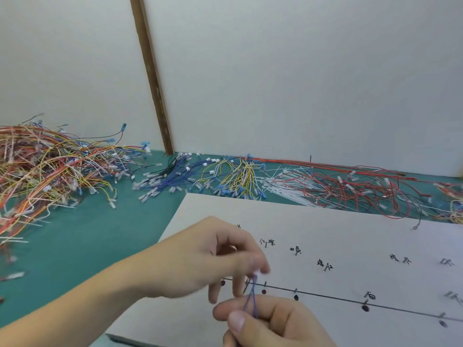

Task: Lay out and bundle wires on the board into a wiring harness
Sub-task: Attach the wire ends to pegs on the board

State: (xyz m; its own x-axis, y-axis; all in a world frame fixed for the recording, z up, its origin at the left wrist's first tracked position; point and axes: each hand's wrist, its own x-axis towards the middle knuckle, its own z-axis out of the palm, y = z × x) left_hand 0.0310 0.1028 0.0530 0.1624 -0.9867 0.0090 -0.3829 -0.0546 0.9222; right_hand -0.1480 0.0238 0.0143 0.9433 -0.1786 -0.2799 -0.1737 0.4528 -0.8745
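A blue wire (251,295) ran between both hands just above the near left part of the white board (325,226), its upper end pinched in the curled fingertips of the left hand (213,256) and its lower part gripped between thumb and curled fingers of the right hand (270,321). The board carried a black line with pegs, dots and handwritten labels, and lay on a green mat (82,236). Behind it lay blue wires (172,175), yellow wires (238,177), white ties (288,186) and red wires (355,186), with a mixed pile (50,166) at left.
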